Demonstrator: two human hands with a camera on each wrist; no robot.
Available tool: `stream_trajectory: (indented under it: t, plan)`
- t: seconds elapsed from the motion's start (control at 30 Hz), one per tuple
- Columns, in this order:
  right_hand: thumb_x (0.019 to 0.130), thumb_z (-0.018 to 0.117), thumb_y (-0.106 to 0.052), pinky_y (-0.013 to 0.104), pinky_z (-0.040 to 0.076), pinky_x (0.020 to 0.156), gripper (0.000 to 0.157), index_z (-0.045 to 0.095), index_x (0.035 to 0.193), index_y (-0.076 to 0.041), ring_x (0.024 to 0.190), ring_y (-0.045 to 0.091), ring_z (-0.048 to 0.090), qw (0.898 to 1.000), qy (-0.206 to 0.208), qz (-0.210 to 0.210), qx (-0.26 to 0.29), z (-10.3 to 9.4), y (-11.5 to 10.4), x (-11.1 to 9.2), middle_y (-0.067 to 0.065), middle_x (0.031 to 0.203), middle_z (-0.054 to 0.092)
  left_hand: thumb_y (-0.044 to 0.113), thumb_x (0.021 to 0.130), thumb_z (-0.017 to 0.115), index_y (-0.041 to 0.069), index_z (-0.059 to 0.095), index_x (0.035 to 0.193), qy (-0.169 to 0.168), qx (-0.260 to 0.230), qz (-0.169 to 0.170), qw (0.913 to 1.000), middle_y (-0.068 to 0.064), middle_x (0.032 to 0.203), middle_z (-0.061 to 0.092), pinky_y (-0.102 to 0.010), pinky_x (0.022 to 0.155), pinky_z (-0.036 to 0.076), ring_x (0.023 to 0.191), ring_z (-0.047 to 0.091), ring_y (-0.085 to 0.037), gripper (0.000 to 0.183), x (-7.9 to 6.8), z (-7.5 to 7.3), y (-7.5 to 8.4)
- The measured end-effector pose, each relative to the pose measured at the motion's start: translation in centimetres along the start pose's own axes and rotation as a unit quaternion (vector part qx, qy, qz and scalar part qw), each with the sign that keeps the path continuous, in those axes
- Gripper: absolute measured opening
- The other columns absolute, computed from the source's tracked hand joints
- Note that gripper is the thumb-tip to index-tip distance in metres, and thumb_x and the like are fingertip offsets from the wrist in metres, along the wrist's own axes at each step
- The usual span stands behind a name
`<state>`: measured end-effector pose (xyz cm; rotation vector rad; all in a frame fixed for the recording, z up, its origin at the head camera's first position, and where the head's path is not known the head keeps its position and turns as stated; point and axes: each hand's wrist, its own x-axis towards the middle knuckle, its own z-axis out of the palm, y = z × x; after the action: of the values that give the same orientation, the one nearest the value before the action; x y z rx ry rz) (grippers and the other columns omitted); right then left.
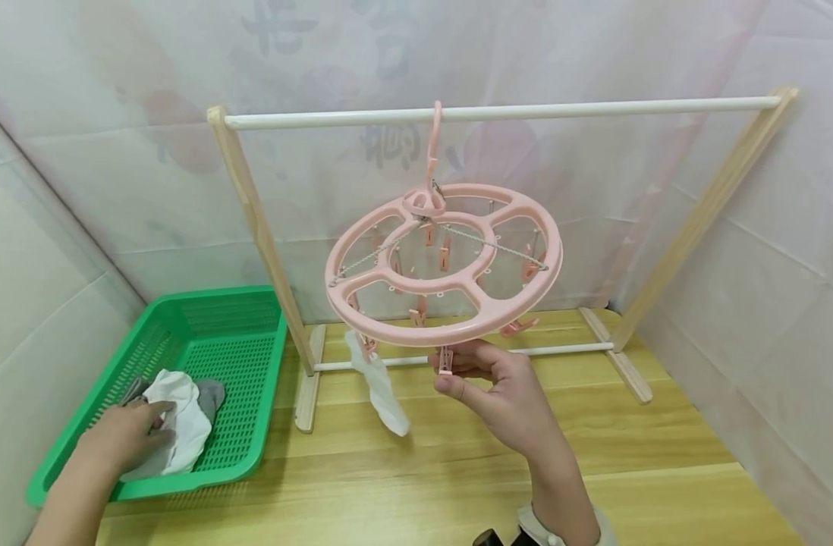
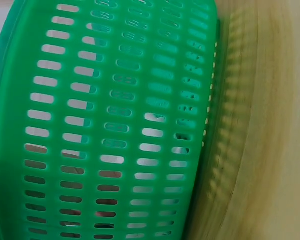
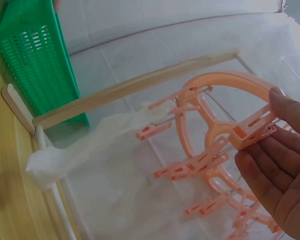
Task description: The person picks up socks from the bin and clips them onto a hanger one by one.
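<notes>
Lower left: your left hand (image 1: 125,437) touches white cloth (image 1: 188,426), its grip unclear; below centre: your right hand (image 1: 504,396) pinches a pink clip (image 1: 447,359).

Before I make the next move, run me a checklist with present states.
1. Round pink plastic hanger hooked over white horizontal rod: ok.
2. Thin white cloth hanging from the hanger: ok.
3. Right hand holding small pink plastic clip: ok.
4. Cloth at that clip: not ok, none there yet.
5. Left hand at white and grey cloths inside green perforated plastic basket: ok.
6. Left hand's grip on a cloth: cannot tell.
</notes>
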<state>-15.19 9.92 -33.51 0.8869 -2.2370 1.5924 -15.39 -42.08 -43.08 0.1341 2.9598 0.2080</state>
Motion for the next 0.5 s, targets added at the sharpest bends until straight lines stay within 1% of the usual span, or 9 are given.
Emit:
stream_trajectory:
  t: [0.1,0.17,0.2,0.27,0.33,0.37,0.4,0.47,0.5]
  plan:
    - [0.091,0.076,-0.004,0.029,0.062,0.085,0.026,0.072,0.116,-0.003,0.094,0.015,0.076,1.000,0.000,-0.004,0.002,-0.01,0.02,-0.01,0.007,0.103,0.078,0.019,0.089,0.076,-0.005,0.064,0.122,-0.011,-0.015,-0.004,0.9998,-0.004,0.088,0.067,-0.049,0.069,0.053,0.082,0.064,-0.027,0.042,0.14,0.09,-0.18]
    - [0.091,0.076,-0.004,0.029,0.062,0.085,0.026,0.072,0.116,-0.004,0.094,0.015,0.076,1.000,0.000,-0.005,0.002,-0.01,0.04,-0.02,0.007,0.102,0.077,0.016,0.089,0.076,-0.002,0.065,0.116,-0.014,-0.025,-0.009,0.9995,-0.002,0.086,0.067,-0.046,0.067,0.052,0.080,0.063,-0.023,0.034,0.11,0.06,-0.16]
    - [0.090,0.076,-0.004,0.029,0.062,0.085,0.026,0.072,0.116,-0.004,0.094,0.015,0.076,1.000,0.000,-0.006,0.003,-0.02,0.05,-0.02,0.008,0.103,0.077,0.015,0.090,0.076,0.001,0.065,0.112,-0.016,-0.030,-0.010,0.9994,-0.002,0.087,0.068,-0.046,0.067,0.052,0.080,0.064,-0.023,0.029,0.07,0.03,-0.16]
    - [0.090,0.076,-0.004,0.029,0.062,0.085,0.026,0.072,0.116,-0.003,0.094,0.014,0.075,1.000,0.000,-0.005,0.003,-0.02,0.08,-0.05,0.008,0.102,0.078,0.012,0.090,0.075,0.005,0.066,0.104,-0.005,-0.031,-0.012,0.9994,-0.002,0.087,0.069,-0.046,0.065,0.052,0.080,0.064,-0.024,0.018,-0.09,-0.05,-0.11]
    - [0.091,0.076,-0.004,0.029,0.062,0.085,0.026,0.072,0.116,-0.002,0.094,0.014,0.076,1.000,0.000,-0.005,0.006,-0.01,0.08,-0.09,0.008,0.103,0.078,0.010,0.091,0.072,0.007,0.067,0.100,0.018,-0.027,-0.009,0.9994,-0.002,0.085,0.067,-0.045,0.063,0.050,0.078,0.062,-0.023,0.011,-0.32,-0.08,-0.06]
    - [0.091,0.076,-0.004,0.029,0.062,0.085,0.026,0.072,0.117,-0.002,0.094,0.015,0.076,1.000,0.000,-0.004,0.006,0.00,0.09,-0.11,0.008,0.103,0.078,0.008,0.091,0.070,0.007,0.068,0.099,0.037,-0.023,-0.006,0.9990,-0.001,0.082,0.067,-0.043,0.061,0.049,0.075,0.060,-0.023,0.008,-0.42,-0.06,-0.06]
    - [0.091,0.076,-0.004,0.029,0.062,0.085,0.026,0.072,0.117,-0.003,0.094,0.016,0.076,1.000,0.000,-0.004,0.007,0.00,0.10,-0.13,0.008,0.103,0.078,0.008,0.091,0.068,0.007,0.069,0.099,0.056,-0.021,-0.006,0.9982,-0.001,0.080,0.066,-0.041,0.059,0.047,0.073,0.057,-0.022,0.008,-0.52,-0.12,-0.03]
    - [0.091,0.076,-0.003,0.030,0.062,0.085,0.026,0.072,0.117,-0.004,0.093,0.019,0.076,1.000,-0.001,-0.004,0.007,0.03,0.11,-0.16,0.007,0.103,0.078,0.007,0.090,0.064,0.001,0.071,0.102,0.103,-0.010,-0.001,0.9947,-0.001,0.076,0.064,-0.038,0.056,0.043,0.069,0.053,-0.022,0.015,-0.74,-0.19,0.11]
    - [0.091,0.076,-0.003,0.030,0.062,0.084,0.026,0.072,0.117,-0.005,0.094,0.020,0.076,1.000,-0.001,-0.003,0.007,0.05,0.09,-0.16,0.007,0.103,0.078,0.007,0.090,0.062,-0.002,0.071,0.104,0.124,-0.005,0.001,0.9923,-0.003,0.076,0.065,-0.038,0.055,0.043,0.069,0.052,-0.024,0.019,-0.84,-0.27,0.23]
